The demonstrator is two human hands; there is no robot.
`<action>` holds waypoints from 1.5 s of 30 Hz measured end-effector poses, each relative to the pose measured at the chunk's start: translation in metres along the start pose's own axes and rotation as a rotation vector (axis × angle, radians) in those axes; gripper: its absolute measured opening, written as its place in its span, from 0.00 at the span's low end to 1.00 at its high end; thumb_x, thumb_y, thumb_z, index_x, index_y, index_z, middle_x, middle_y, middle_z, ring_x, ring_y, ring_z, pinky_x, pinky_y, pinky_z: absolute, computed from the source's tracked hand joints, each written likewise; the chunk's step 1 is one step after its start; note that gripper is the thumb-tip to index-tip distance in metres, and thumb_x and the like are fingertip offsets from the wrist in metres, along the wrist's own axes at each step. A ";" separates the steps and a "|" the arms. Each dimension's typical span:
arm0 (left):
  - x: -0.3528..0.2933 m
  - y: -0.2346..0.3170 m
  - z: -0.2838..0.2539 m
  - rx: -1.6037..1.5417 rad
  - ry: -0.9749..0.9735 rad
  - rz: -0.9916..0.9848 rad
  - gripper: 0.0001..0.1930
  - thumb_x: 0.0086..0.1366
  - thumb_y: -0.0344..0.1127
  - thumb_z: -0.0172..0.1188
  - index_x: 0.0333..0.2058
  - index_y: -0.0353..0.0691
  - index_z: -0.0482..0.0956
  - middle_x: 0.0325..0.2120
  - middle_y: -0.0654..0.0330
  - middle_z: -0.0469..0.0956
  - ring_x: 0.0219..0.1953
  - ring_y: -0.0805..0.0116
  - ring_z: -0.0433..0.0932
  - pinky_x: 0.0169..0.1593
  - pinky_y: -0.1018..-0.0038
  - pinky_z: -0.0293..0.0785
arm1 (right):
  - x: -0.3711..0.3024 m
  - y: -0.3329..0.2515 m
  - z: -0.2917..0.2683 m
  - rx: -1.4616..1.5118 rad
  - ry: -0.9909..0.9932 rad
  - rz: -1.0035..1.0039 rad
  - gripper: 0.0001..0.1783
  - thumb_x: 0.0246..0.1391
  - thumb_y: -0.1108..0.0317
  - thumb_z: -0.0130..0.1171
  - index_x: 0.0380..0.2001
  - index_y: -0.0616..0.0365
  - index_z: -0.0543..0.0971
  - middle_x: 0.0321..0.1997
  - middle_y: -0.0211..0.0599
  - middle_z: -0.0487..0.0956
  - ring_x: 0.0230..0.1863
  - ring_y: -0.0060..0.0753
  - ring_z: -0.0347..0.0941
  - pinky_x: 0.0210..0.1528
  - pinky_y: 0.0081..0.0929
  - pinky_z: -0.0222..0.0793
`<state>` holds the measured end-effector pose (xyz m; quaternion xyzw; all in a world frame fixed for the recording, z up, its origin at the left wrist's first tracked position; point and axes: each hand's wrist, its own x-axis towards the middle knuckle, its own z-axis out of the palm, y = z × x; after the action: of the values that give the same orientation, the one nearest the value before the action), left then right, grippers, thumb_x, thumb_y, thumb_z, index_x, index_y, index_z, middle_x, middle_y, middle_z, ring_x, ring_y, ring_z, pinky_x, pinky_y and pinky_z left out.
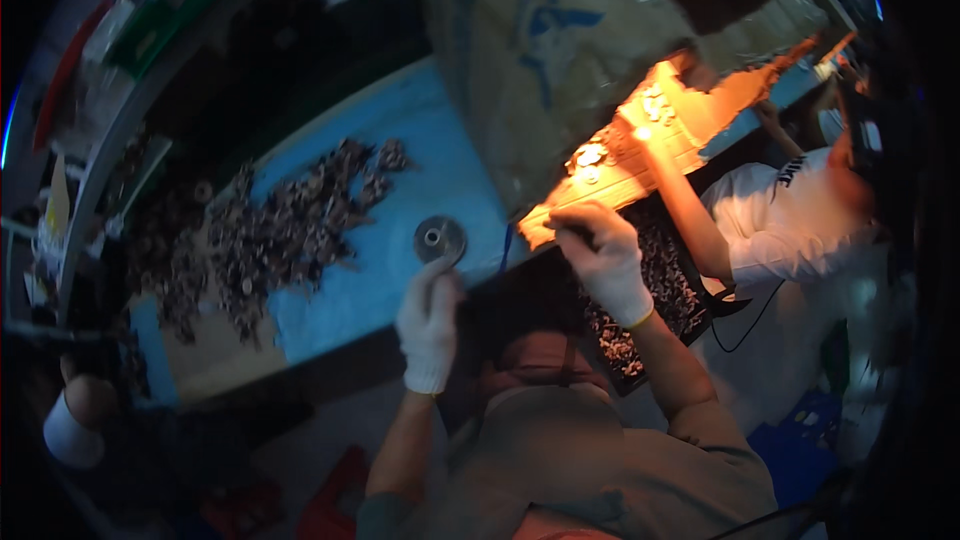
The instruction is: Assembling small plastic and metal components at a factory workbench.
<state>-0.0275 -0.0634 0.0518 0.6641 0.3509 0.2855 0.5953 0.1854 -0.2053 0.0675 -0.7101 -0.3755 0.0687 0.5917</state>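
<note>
My left hand [428,328], in a white glove, is at the front edge of the blue tabletop [405,285]. Its fingers are closed together, and their tips overlap the lower rim of a round grey metal disc [440,242] with a raised ring in the centre. Whether they grip the disc or something smaller is hidden. My right hand [606,258], also gloved, is raised beside the lower corner of a large cardboard sheet [500,50]. Thumb and forefinger meet in a pinch; whatever lies between them is too small to make out. A heap of small brownish parts [290,220] covers the table's left side.
A dark tray [690,315] filled with small parts stands below my right forearm. Beyond the cardboard, a co-worker's arm [680,190] reaches over a brightly lit surface with small pieces. Another person's hand [88,402] shows at far left. A blue crate [800,440] sits lower right.
</note>
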 end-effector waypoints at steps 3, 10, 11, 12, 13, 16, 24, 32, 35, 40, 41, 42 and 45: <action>-0.010 0.025 0.023 -0.503 -0.186 -0.323 0.17 0.82 0.37 0.55 0.58 0.30 0.78 0.46 0.54 0.84 0.43 0.68 0.85 0.49 0.70 0.84 | -0.013 -0.018 0.038 -0.218 -0.182 -0.407 0.15 0.53 0.78 0.66 0.46 0.57 0.85 0.46 0.41 0.85 0.44 0.47 0.85 0.46 0.37 0.83; -0.001 -0.001 -0.012 -0.513 -0.044 -0.395 0.20 0.80 0.40 0.59 0.59 0.28 0.78 0.43 0.55 0.84 0.41 0.69 0.85 0.44 0.73 0.84 | -0.035 -0.014 0.073 -0.134 -0.361 -0.451 0.20 0.52 0.82 0.61 0.49 0.59 0.84 0.51 0.44 0.85 0.50 0.48 0.84 0.52 0.39 0.83; 0.005 0.003 -0.016 -0.478 -0.006 -0.373 0.20 0.79 0.40 0.60 0.59 0.28 0.78 0.43 0.55 0.85 0.40 0.69 0.85 0.43 0.75 0.85 | -0.042 -0.013 0.070 -0.120 -0.353 -0.380 0.19 0.54 0.82 0.61 0.49 0.59 0.84 0.51 0.45 0.85 0.50 0.48 0.85 0.52 0.38 0.83; 0.011 0.004 -0.020 -0.474 -0.008 -0.372 0.20 0.79 0.40 0.60 0.59 0.28 0.78 0.43 0.55 0.85 0.40 0.69 0.85 0.43 0.75 0.85 | -0.050 -0.012 0.064 -0.105 -0.342 -0.311 0.17 0.56 0.83 0.62 0.49 0.60 0.84 0.50 0.45 0.85 0.51 0.48 0.85 0.52 0.37 0.83; 0.020 0.003 -0.025 -0.390 0.032 -0.351 0.20 0.79 0.39 0.61 0.59 0.28 0.78 0.41 0.55 0.85 0.38 0.70 0.85 0.41 0.76 0.84 | -0.058 -0.007 0.059 -0.101 -0.339 -0.313 0.17 0.56 0.83 0.62 0.49 0.60 0.84 0.50 0.45 0.85 0.51 0.48 0.85 0.52 0.37 0.83; 0.044 0.000 -0.029 -0.288 0.051 -0.315 0.22 0.77 0.38 0.63 0.60 0.26 0.78 0.39 0.56 0.86 0.34 0.74 0.83 0.37 0.79 0.80 | -0.090 0.017 0.035 -0.145 -0.349 -0.150 0.14 0.59 0.82 0.62 0.48 0.60 0.84 0.48 0.46 0.86 0.48 0.47 0.86 0.51 0.35 0.84; 0.078 -0.006 -0.029 -0.196 -0.099 -0.300 0.18 0.76 0.34 0.62 0.57 0.28 0.80 0.32 0.59 0.83 0.26 0.79 0.75 0.27 0.82 0.69 | -0.167 0.069 -0.075 -0.466 -0.227 0.221 0.11 0.61 0.74 0.61 0.47 0.59 0.84 0.47 0.47 0.86 0.49 0.52 0.83 0.54 0.43 0.80; 0.082 -0.007 -0.007 -0.122 -0.103 -0.318 0.21 0.78 0.38 0.62 0.61 0.29 0.78 0.29 0.64 0.79 0.24 0.79 0.72 0.26 0.82 0.64 | -0.196 0.115 -0.145 -0.783 -0.098 0.657 0.18 0.68 0.60 0.53 0.52 0.56 0.84 0.53 0.48 0.85 0.55 0.54 0.82 0.60 0.48 0.76; 0.083 -0.013 -0.016 -0.087 -0.094 -0.307 0.22 0.78 0.38 0.62 0.63 0.28 0.77 0.29 0.63 0.79 0.24 0.79 0.73 0.26 0.82 0.64 | -0.194 0.118 -0.133 -0.661 -0.251 0.684 0.22 0.67 0.53 0.54 0.53 0.56 0.83 0.54 0.49 0.85 0.55 0.55 0.81 0.61 0.47 0.75; 0.080 -0.014 -0.015 -0.125 -0.079 -0.263 0.24 0.78 0.37 0.62 0.64 0.25 0.75 0.33 0.61 0.82 0.26 0.79 0.74 0.27 0.82 0.66 | -0.221 0.118 -0.100 -0.941 -0.676 0.738 0.24 0.60 0.48 0.63 0.49 0.56 0.83 0.48 0.51 0.81 0.55 0.60 0.80 0.57 0.51 0.78; 0.080 -0.013 -0.012 -0.127 -0.079 -0.263 0.24 0.78 0.37 0.62 0.64 0.25 0.75 0.33 0.61 0.82 0.26 0.79 0.74 0.27 0.82 0.66 | -0.230 0.135 -0.098 -0.990 -0.618 0.729 0.23 0.60 0.48 0.65 0.47 0.56 0.84 0.49 0.50 0.79 0.54 0.58 0.80 0.56 0.50 0.78; 0.079 -0.010 -0.009 -0.119 -0.079 -0.258 0.24 0.78 0.37 0.62 0.64 0.25 0.75 0.34 0.61 0.82 0.26 0.79 0.74 0.27 0.83 0.66 | -0.238 0.150 -0.095 -1.035 -0.558 0.721 0.22 0.60 0.49 0.67 0.45 0.57 0.84 0.49 0.48 0.78 0.53 0.56 0.80 0.56 0.49 0.78; 0.076 -0.004 -0.009 -0.122 -0.069 -0.249 0.25 0.78 0.38 0.62 0.64 0.25 0.74 0.34 0.61 0.82 0.27 0.79 0.74 0.28 0.82 0.66 | -0.243 0.158 -0.114 -0.826 -0.444 0.618 0.19 0.61 0.51 0.66 0.43 0.56 0.87 0.48 0.46 0.80 0.52 0.52 0.80 0.57 0.45 0.77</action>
<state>0.0100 0.0029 0.0463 0.5875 0.3920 0.2071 0.6769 0.1464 -0.4478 -0.1250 -0.9283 -0.2613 0.2339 0.1236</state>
